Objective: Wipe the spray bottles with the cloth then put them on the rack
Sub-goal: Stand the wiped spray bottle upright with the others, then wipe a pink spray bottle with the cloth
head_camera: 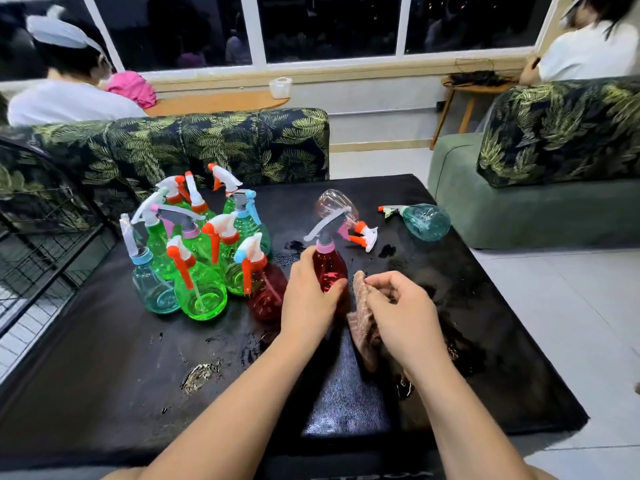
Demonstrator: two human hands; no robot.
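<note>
Red plastic is showing between the fingers of the left hand, which is gripping the body of the red bottle. The bottle is standing upright on the black table, with its grey trigger pointing left. Just right of the bottle, the right hand is pinching the brown cloth with curled fingers, and the cloth is hanging down toward the table.

Left of the bottle, a group of green, teal and dark red bottles is standing tightly together, and the nearest one is just beside the left hand. Behind the bottle a pink bottle is lying on its side. Further right, a teal bottle is lying near the table's right edge. Wet patches are shining around the bottle. Open surface is stretching from the bottle leftward to the front edge.

Far left of the bottle, past the table's left edge, a black wire rack is standing. At the front edge some letters are being cut off, and I cannot read them.
</note>
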